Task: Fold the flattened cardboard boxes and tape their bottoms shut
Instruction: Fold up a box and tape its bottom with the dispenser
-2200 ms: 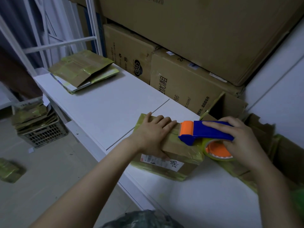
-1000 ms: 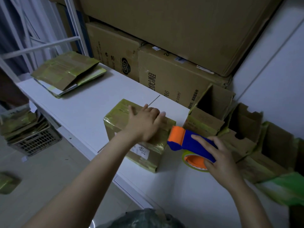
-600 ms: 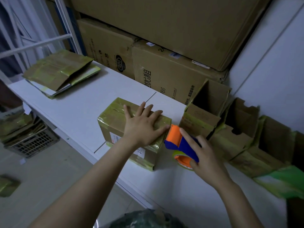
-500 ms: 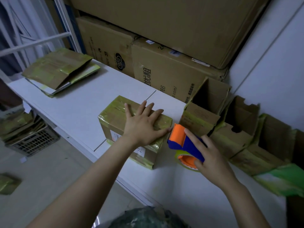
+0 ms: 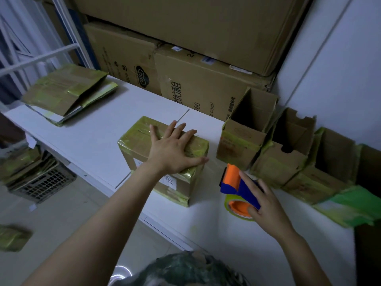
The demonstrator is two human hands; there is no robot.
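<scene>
Left hand lies flat, fingers spread, on the taped box near the table's front edge. Right hand grips the tape dispenser just beside it.

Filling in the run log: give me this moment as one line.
left hand: flat on taped box | right hand: grips tape dispenser, beside box | open boxes: row at right

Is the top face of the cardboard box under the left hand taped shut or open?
Shut. On the brown cardboard box, flaps lie flat under glossy yellow-green tape; the left hand rests spread on top.
</scene>
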